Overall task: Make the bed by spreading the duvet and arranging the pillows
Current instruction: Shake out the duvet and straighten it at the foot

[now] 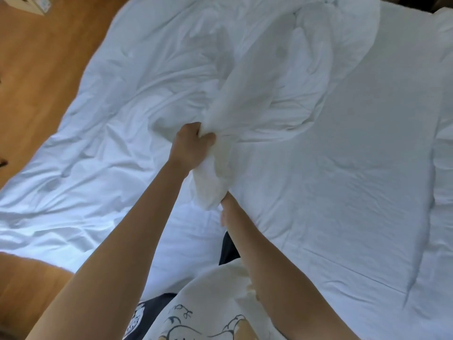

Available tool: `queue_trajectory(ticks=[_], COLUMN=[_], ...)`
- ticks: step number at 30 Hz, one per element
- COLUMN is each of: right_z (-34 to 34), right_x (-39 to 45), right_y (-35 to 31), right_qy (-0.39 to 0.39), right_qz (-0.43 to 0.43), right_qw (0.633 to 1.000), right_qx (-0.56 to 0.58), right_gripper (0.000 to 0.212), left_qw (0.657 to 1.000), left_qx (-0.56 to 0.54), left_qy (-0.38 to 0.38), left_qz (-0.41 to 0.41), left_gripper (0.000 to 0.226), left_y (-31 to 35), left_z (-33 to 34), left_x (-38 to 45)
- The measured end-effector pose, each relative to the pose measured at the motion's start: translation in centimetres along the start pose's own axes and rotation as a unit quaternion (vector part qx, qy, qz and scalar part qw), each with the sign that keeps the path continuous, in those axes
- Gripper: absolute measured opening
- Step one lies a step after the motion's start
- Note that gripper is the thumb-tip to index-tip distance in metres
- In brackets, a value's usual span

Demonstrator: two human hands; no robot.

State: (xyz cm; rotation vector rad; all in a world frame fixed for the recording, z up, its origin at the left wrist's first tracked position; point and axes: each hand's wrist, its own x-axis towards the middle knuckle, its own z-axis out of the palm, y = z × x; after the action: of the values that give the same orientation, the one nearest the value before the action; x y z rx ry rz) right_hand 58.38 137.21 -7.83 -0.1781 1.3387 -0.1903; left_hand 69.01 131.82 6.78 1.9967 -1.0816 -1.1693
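The white duvet (171,77) lies crumpled over the left half and far end of the bed, rising into a twisted bunch at the middle. My left hand (193,143) grips that bunch from the left, fingers curled into the cloth. The tail of the bunch hangs down to my right hand (226,207), which holds its lower end; its fingers are mostly buried in the fabric. The bare white sheet (343,168) covers the right half of the mattress. White bedding that may be pillows (443,114) lies along the right edge.
Wooden floor (44,69) runs along the left side of the bed and shows again at lower left. A light box (31,3) sits on the floor at the top left corner. My body is at the bed's near edge.
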Motion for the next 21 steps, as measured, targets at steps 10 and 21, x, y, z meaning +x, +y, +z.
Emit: queue_trajectory(ticks=[10, 21], right_z=[-1.1, 1.5], right_x=[1.2, -3.6], right_y=[-3.5, 3.1], right_qy=[-0.045, -0.048], right_qz=[-0.058, -0.275], right_qw=[0.906, 0.932], right_qx=[0.416, 0.230], right_gripper=[0.018, 0.026], left_qw=[0.983, 0.954], left_qx=[0.172, 0.284], left_qy=[0.052, 0.077], left_qz=[0.022, 0.065], left_gripper=[0.022, 0.029], left_y=[-3.3, -3.4], left_z=[0.8, 1.2], left_x=[1.0, -0.8])
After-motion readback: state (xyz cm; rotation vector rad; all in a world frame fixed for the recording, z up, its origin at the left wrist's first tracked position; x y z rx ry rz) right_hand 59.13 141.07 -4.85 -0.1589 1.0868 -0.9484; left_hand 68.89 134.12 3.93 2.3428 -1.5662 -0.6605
